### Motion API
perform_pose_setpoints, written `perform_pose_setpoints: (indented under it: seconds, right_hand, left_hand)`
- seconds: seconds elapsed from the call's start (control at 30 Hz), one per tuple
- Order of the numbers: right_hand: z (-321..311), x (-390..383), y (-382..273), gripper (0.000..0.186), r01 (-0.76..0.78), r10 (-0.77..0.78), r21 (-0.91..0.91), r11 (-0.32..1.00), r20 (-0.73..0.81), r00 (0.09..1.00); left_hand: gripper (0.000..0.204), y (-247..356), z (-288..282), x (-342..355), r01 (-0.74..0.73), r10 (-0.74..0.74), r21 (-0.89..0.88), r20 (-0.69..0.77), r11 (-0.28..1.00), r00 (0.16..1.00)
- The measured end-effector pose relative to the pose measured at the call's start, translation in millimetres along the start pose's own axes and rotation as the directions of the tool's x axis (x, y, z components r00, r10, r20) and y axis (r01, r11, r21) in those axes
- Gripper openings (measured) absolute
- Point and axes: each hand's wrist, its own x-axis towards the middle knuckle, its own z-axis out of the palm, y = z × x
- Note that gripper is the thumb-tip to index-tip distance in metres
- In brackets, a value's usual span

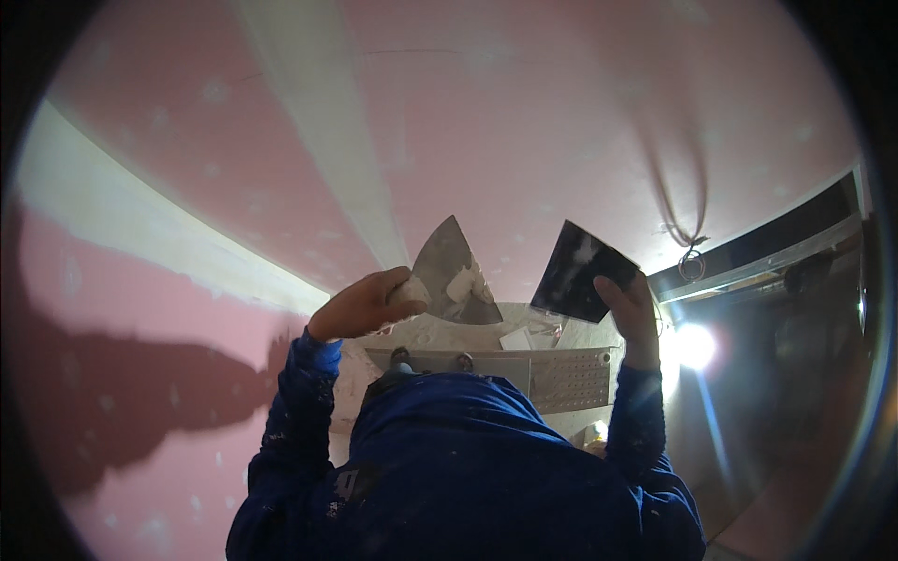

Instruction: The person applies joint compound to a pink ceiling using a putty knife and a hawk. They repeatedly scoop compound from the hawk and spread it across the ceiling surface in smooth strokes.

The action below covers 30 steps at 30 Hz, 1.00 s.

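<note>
My left hand [367,306] is wrapped round the whitened handle of a wide putty knife [440,266]. Its grey blade fans out toward the right and carries a lump of pale filler [462,284]. To the right, my right hand [629,304] grips a dark, flat rectangular blade [572,274] by its near right edge, thumb on top. White smears mark that dark face, and any handle is hidden. A gap separates the two tools, both held in front of the pink wallboard [524,140].
Pale filler bands [309,103] run along the wallboard seams. A coil of cable [692,262] hangs from the board at right, near a bright work lamp [694,347]. Below me lies a perforated metal platform [572,381], with my shoes [400,355] at its far edge.
</note>
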Motion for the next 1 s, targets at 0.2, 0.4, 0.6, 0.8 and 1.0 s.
perform_pose_setpoints:
  seconds: [0.2, 0.4, 0.6, 0.8, 1.0]
  right_hand:
    - [44, 0, -94, 0.038, 0.673, -0.265, -0.732, 0.107, 0.632, 0.729]
    - [66, 10, -124, 0.047, 0.742, -0.304, -0.670, -0.014, 0.710, 0.635]
    - [83, 3, -139, 0.047, 0.728, -0.180, -0.679, -0.093, 0.731, 0.659]
    - [76, -2, -162, 0.046, 0.709, -0.223, -0.690, -0.146, 0.721, 0.656]
    - [89, 14, -150, 0.044, 0.743, -0.283, -0.662, -0.098, 0.734, 0.617]
  left_hand:
    - [0.057, 29, -35, -4, -0.079, 0.073, 0.273, 0.033, 0.959, 0.997]
    - [0.062, 53, -59, -7, -0.266, 0.236, 0.486, 0.124, 0.833, 0.964]
    - [0.061, 64, -72, -10, -0.224, 0.173, 0.436, 0.153, 0.872, 0.973]
    - [0.062, 68, -77, -9, -0.226, 0.181, 0.479, 0.139, 0.848, 0.974]
    - [0.064, 74, -79, -3, -0.294, 0.233, 0.450, 0.187, 0.843, 0.954]
